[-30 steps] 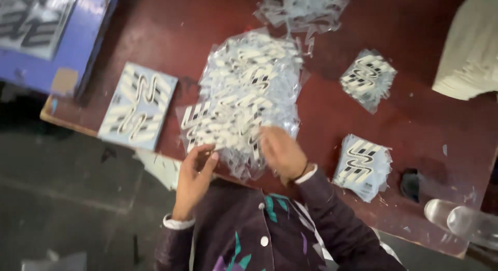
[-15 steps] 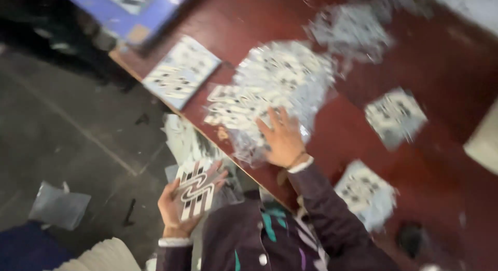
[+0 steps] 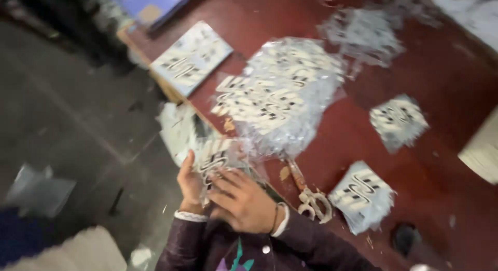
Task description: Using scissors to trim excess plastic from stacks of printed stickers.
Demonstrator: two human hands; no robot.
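I have both hands close in at the near edge of the dark red table (image 3: 332, 146), just off its corner and over the grey floor. My left hand (image 3: 191, 184) grasps a small clear plastic packet printed with white and black wavy shapes (image 3: 217, 158), fingers curled behind it and thumb at its edge. My right hand (image 3: 243, 198) lies over the packet's lower front, fingers spread and pressing on the plastic, so the packet sits pinched between the two; I cannot tell whether the right fingers actually close on it, as the view is blurred.

The packet stands roughly upright and tilted, its long axis running from my hands up toward the table. Directly beyond its top edge, touching or nearly so, lies the large heap of the same clear packets (image 3: 280, 99), so the heap is up and to the right of my hands, nearer the right one.

A pair of pale-handled scissors (image 3: 310, 198) lies on the table just right of my right wrist, blades pointing toward the heap. Smaller stacks of packets (image 3: 362, 194) sit further right, and a flat printed sheet (image 3: 193, 57) lies at the far left corner.
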